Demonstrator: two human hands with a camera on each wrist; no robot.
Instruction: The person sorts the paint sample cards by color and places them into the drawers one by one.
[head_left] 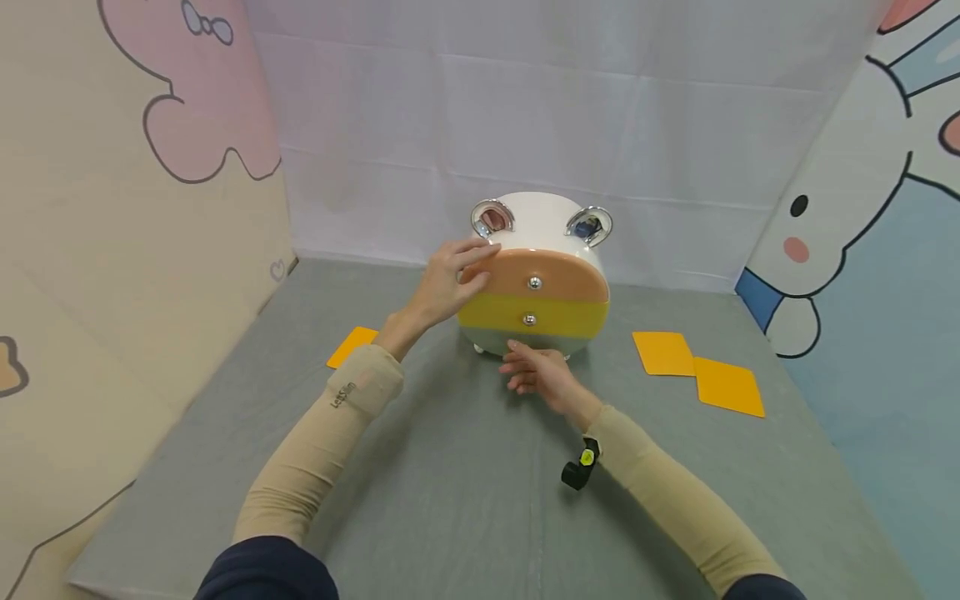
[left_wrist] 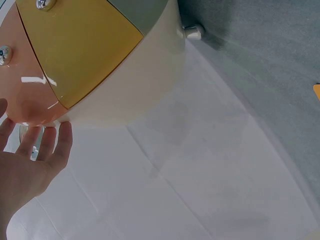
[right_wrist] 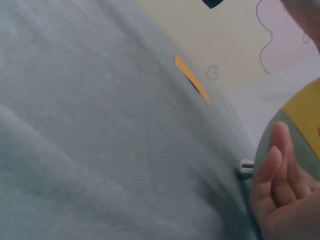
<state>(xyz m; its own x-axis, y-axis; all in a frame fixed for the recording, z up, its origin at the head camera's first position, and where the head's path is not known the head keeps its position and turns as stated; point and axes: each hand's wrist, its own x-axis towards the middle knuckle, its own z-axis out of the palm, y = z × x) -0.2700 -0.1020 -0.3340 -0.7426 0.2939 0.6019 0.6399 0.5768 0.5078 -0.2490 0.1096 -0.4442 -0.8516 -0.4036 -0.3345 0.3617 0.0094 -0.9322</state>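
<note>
Left hand point(head_left: 442, 282) at the box point(head_left: 534, 302), right hand point(head_left: 546, 375) low in front

The box stands upright near the middle of the grey table point(head_left: 450, 500), towards the far edge, its front facing you; white shell, two shiny ears point(head_left: 590, 225) on top; orange panel point(head_left: 573, 279) uppermost, yellow panel point(head_left: 566, 315) below it, grey panel point(head_left: 483, 337) at the bottom; a silver knob point(head_left: 535, 283) on the orange, another on the yellow.

Your left hand is at the box's upper left edge; fingers spread and fairly straight, tips about the rim beside the orange panel, thumb towards its face; it rests there rather than grips.

Your right hand is just before the grey panel, palm turned inward; fingers loosely bent, holding nothing; whether the tips touch the box, you cannot tell from these views; a black strap point(head_left: 581, 467) hangs at that wrist.

Left card point(head_left: 349, 346), orange, lies partly behind your left wrist; two right cards point(head_left: 663, 354), also orange, lie right of the box, touching or nearly so; white cloth point(head_left: 525, 117) hangs behind; cartoon walls point(head_left: 202, 92) flank both sides.
</note>
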